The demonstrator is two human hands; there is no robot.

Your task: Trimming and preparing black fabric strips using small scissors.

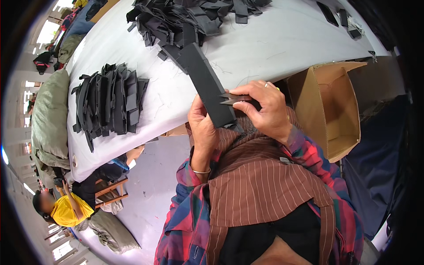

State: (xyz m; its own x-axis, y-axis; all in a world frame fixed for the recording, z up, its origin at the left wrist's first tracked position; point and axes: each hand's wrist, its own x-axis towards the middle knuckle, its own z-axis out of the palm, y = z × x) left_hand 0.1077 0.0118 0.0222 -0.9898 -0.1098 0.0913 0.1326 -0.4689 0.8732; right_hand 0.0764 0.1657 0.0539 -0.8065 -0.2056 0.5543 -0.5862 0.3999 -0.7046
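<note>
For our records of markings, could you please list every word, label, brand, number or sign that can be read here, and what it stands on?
No readable text shows in this view.
Small pale patch on the brown striped apron: any print is too small to read.
Black strip held in the left hand: no writing visible.
Cardboard box: no writing visible.

Held strip (206,84): black. Snips (229,100): dull grey. Stack (108,99) at left and pile (181,17) at far side: black to dark grey. Table cover (256,46): white. Carton (311,101) at right: brown. Near apron (265,185): brown, pale pinstripes. Sleeves (314,152): red-and-blue plaid. Left sack (51,115): grey-green.
</note>
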